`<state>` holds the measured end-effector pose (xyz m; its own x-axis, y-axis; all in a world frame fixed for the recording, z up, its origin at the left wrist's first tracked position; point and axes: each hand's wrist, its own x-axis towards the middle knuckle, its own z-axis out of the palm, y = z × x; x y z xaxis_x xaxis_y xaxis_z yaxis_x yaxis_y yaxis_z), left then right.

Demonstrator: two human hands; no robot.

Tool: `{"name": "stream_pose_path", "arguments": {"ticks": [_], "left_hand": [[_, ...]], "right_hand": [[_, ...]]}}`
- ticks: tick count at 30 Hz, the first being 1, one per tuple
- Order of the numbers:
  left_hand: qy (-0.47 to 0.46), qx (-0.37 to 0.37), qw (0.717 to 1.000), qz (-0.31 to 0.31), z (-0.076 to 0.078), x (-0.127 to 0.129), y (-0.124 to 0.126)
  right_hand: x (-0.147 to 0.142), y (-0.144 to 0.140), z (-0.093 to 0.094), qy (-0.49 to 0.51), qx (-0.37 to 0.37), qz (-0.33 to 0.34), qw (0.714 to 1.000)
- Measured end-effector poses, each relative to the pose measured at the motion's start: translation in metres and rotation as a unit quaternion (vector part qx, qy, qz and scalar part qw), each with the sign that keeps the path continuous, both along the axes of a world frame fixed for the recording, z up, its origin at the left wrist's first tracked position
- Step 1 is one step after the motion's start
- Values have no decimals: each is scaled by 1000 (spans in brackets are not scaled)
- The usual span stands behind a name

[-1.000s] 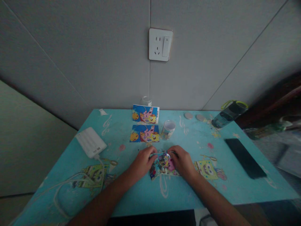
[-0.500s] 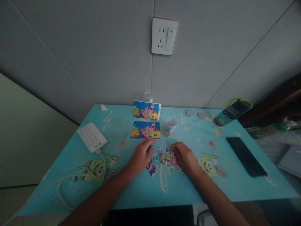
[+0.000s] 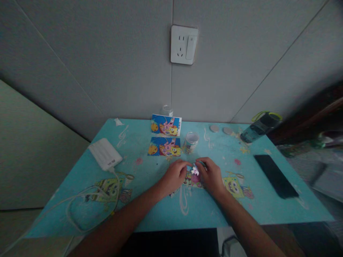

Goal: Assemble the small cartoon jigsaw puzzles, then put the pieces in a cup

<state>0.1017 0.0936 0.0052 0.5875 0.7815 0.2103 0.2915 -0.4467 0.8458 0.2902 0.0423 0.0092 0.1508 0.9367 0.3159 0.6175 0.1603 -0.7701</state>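
A partly joined cartoon jigsaw puzzle (image 3: 193,181) lies on the table under my hands. My left hand (image 3: 175,175) reaches in from the left, thumb and fingers pinched at the puzzle's upper left, and covers its left part. Opposite it, my right hand (image 3: 210,175) is closed with thumb and forefinger together at the upper right. Between the fingertips a small group of jigsaw pieces (image 3: 195,170) catches the light and looks raised. Both hands appear to grip it. Behind the hands stands an open clear jar (image 3: 191,142), with a blue cartoon card (image 3: 164,146) flat beside it.
A second cartoon card (image 3: 166,125) leans upright before another clear jar (image 3: 167,110) at the wall. Two round lids (image 3: 214,128) lie behind right. A water bottle (image 3: 259,127) and black phone (image 3: 276,176) are at right, a white power bank (image 3: 105,154) with its cable (image 3: 80,194) at left.
My left hand has moved right from the puzzle's left part, close to my right hand. Shiny jigsaw pieces now show between the fingertips. The view has shifted slightly.
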Motion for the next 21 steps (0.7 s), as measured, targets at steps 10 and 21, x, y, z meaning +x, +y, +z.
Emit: {"name": "stream_pose_path", "arguments": {"ticks": [10,21], "left_hand": [[16,-35,999,-1,-5,13,-1],[0,-103,994,-31,11,3,3]], "right_hand": [[-10,0,-2,55,1,-15,998],[-17,7,-4,194,-53,-38,979]]}}
